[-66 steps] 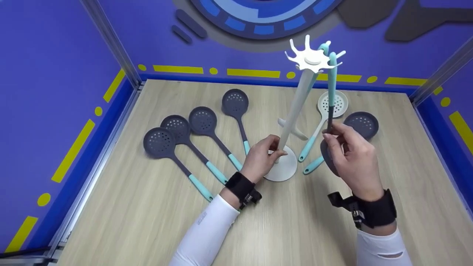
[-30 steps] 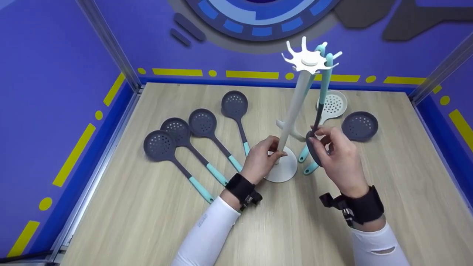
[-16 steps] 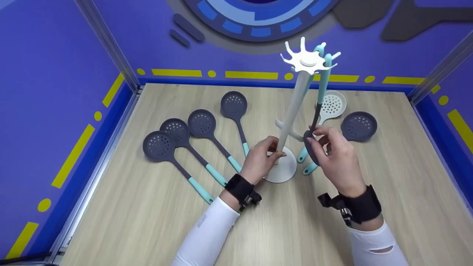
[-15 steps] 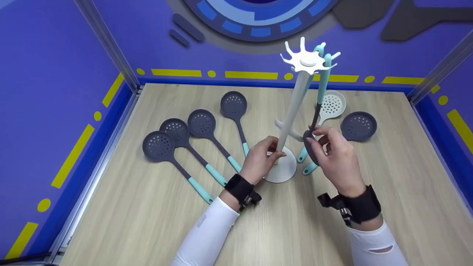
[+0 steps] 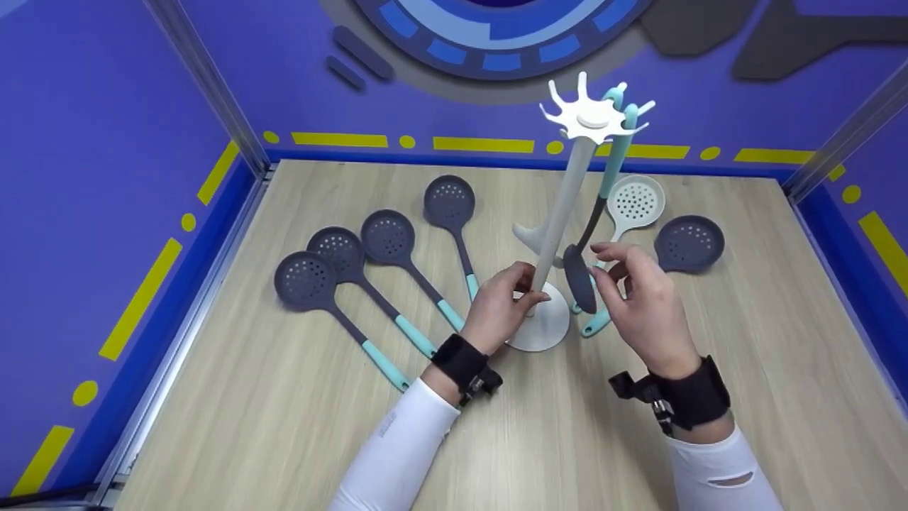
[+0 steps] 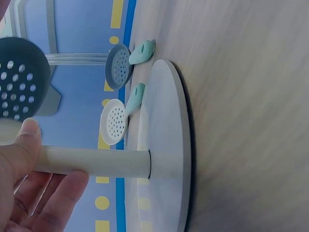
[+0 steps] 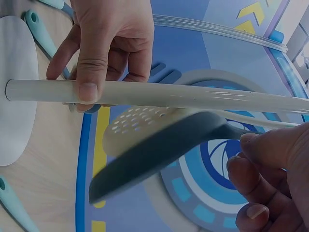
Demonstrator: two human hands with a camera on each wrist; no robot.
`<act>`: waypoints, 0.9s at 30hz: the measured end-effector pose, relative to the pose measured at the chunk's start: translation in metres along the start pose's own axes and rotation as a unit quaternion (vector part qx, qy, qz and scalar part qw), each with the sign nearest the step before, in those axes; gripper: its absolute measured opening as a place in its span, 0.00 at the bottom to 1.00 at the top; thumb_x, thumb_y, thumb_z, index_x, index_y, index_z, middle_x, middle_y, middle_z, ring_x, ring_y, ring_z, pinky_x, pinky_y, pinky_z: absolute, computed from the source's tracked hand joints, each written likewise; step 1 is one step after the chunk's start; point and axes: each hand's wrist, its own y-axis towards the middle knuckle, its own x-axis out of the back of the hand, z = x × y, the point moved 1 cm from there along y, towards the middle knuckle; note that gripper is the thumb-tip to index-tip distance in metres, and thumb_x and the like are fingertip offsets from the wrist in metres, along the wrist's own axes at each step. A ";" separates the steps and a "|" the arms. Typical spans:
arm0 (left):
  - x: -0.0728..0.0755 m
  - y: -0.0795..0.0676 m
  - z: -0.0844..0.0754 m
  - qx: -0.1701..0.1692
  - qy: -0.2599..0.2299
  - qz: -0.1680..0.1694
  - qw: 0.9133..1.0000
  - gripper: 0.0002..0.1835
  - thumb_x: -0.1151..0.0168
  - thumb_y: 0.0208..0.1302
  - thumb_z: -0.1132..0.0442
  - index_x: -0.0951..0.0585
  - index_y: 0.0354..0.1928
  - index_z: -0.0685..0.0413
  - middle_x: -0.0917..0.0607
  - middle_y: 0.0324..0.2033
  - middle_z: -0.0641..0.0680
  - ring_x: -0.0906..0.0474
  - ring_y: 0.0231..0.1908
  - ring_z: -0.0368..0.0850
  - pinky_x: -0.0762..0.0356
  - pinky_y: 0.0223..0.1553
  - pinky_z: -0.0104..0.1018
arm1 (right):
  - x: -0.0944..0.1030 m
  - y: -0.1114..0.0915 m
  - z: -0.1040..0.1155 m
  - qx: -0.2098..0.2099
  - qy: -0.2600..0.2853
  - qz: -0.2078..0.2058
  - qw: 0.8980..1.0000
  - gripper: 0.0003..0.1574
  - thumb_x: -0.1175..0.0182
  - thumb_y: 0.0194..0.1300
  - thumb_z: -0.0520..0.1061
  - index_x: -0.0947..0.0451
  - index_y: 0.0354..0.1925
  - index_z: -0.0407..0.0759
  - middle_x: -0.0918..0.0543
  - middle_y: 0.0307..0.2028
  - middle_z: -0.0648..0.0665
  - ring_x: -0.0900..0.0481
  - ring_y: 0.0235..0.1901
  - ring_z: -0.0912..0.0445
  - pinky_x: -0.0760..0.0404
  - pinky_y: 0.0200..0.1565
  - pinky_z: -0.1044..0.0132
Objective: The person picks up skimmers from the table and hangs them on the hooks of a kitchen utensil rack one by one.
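A white utensil stand (image 5: 567, 213) with a round base and a crown of hooks stands on the table, tilted in the head view. My left hand (image 5: 500, 301) grips its pole low down, thumb and fingers around it, as the left wrist view also shows. From the crown hangs a dark grey skimmer (image 5: 580, 280) with a mint handle, its bowl by the pole. Beside that bowl is my right hand (image 5: 642, 305), fingers loosely bent and apart from the skimmer in the head view. Behind the pole hangs a pale skimmer (image 7: 137, 128), mostly hidden.
Several dark grey skimmers (image 5: 305, 280) with mint handles lie on the left of the table (image 5: 248, 426). On the right lie a white skimmer (image 5: 636, 202) and another dark grey skimmer (image 5: 689, 243). Blue walls (image 5: 85, 177) enclose the back and sides.
My right hand moved left with the dark skimmer, then let it go. The skimmer's bowl has swung left towards the pole, and the pale skimmer behind has shifted left. My left hand stays put.
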 end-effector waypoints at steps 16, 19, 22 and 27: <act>0.000 -0.001 0.001 0.002 0.014 0.001 1.000 0.16 0.31 0.70 0.51 0.20 0.56 0.43 0.13 0.46 0.44 0.15 0.49 0.35 0.14 0.54 0.45 | 0.003 0.000 0.000 -0.014 -0.004 0.008 1.000 0.17 0.33 0.69 0.33 0.19 0.55 0.39 0.12 0.52 0.46 0.20 0.34 0.59 0.34 0.33 0.78; -0.001 -0.001 0.002 0.001 0.015 0.002 1.000 0.16 0.32 0.70 0.50 0.20 0.56 0.43 0.13 0.46 0.44 0.16 0.49 0.35 0.14 0.54 0.44 | 0.004 0.000 0.000 -0.015 -0.004 0.009 1.000 0.17 0.33 0.69 0.33 0.19 0.55 0.40 0.12 0.53 0.47 0.20 0.34 0.60 0.34 0.33 0.78; -0.001 -0.001 0.002 0.000 0.011 0.001 1.000 0.16 0.32 0.70 0.51 0.20 0.56 0.43 0.13 0.46 0.44 0.16 0.48 0.34 0.14 0.54 0.43 | 0.004 0.001 0.000 -0.016 -0.006 0.009 1.000 0.17 0.33 0.70 0.33 0.19 0.56 0.40 0.12 0.53 0.47 0.21 0.34 0.60 0.34 0.33 0.78; 0.000 0.000 0.002 -0.002 0.006 0.004 1.000 0.17 0.31 0.70 0.51 0.20 0.56 0.45 0.13 0.46 0.45 0.16 0.48 0.34 0.14 0.55 0.44 | 0.006 0.001 -0.001 -0.015 -0.007 0.006 1.000 0.18 0.33 0.69 0.33 0.19 0.56 0.41 0.12 0.51 0.46 0.21 0.33 0.60 0.34 0.32 0.78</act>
